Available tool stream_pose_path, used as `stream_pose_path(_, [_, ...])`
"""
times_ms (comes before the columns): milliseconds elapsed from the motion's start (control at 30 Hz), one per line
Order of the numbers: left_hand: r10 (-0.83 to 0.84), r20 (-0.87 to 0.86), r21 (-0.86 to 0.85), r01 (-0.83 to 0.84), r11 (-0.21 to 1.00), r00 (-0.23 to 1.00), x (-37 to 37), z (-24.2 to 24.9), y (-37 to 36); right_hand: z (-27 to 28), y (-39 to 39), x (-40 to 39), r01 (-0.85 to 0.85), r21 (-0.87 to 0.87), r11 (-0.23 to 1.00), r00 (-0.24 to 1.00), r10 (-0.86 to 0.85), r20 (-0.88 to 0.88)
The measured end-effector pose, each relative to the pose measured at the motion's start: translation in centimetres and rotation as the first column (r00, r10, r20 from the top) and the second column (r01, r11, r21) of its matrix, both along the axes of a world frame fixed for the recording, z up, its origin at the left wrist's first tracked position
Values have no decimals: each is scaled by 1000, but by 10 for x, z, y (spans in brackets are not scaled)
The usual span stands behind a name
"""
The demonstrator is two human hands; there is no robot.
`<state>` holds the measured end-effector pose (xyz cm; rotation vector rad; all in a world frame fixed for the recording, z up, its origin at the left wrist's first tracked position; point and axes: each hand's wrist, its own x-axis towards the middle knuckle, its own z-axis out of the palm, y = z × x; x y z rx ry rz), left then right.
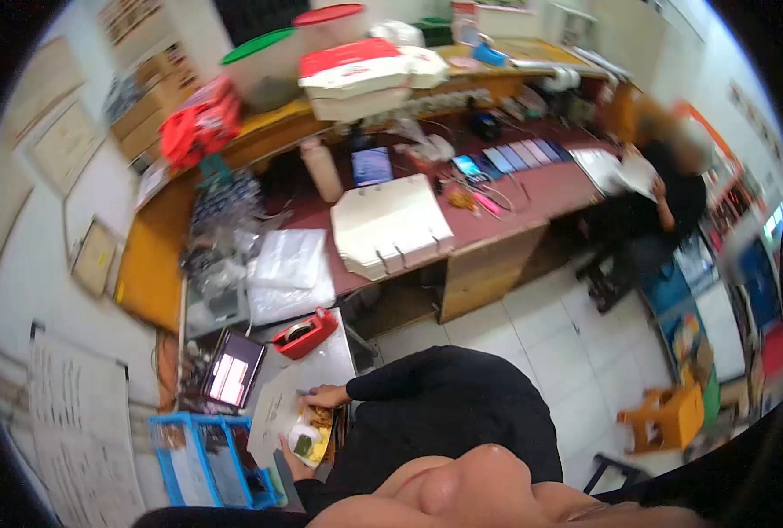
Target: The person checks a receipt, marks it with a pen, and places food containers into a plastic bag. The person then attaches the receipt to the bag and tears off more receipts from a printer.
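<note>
An open white food box (271, 407) sits at the lower left, its flap marked with some writing. Brown fried pieces (321, 417), a yellow food (322, 445) and dark green leaves (303, 445) lie inside, near something white. My right hand (326, 396), in a black sleeve, closes on the upper side of the box beside the fried pieces. Along the lower side, my left hand (298, 465) grips the edge, its fingers partly hidden. A red tape dispenser (306, 334) stands just above my right hand.
A blue plastic rack (200, 471) and a lit tablet (234, 368) are left of the box. On the red-topped counter (519, 207) lie white cartons (390, 224), plastic bags (290, 264) and several phones. A seated person (664, 189) holds paper at right, near an orange stool (664, 418).
</note>
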<state>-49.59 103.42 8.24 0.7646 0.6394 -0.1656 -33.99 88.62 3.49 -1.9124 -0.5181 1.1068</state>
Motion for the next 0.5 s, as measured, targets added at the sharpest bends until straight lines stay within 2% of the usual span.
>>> stream_pose_path(33, [93, 7, 44, -93, 995, 996, -4, -2, -6, -1, 4, 2, 53, 16, 998, 999, -53, -5])
stream_pose_path(100, [155, 49, 178, -161, 971, 987, -12, 0, -13, -1, 15, 6, -181, 149, 972, 950, 133, 281])
stream_pose_path(133, [-221, 145, -135, 240, 961, 964, -24, -42, 34, 0, 23, 5, -93, 178, 980, 983, 62, 175])
stream_pose_path(167, [-225, 146, -135, 244, 960, 963, -23, -43, 36, -6, 34, 9, -89, 178, 980, 983, 58, 176])
stream_pose_path(233, [-151, 117, -41, 157, 987, 982, -22, -46, 32, -27, 50, 19, -96, 144, 985, 987, 76, 139])
stream_pose_path(267, [-110, 104, 7, 110, 994, 988, -21, -45, 27, -13, 43, 18, -100, 139, 985, 987, 80, 141])
stream_pose_path(333, [-22, 85, 102, 14, 995, 996, -19, -43, 17, 7, 30, 21, -74, 160, 984, 997, 74, 4])
stream_pose_path(433, [113, 62, 254, -126, 959, 992, -22, -41, 9, -20, 40, 23, -87, 243, 966, 996, 77, 48])
stream_pose_path(467, [116, 63, 256, -128, 958, 991, -25, -52, 15, -28, 45, 22, -89, 245, 965, 996, 80, 49])
stream_pose_path(500, [265, 33, 439, -253, 862, 964, -28, -68, 23, -35, 50, 21, 69, 302, 951, 972, -132, 193])
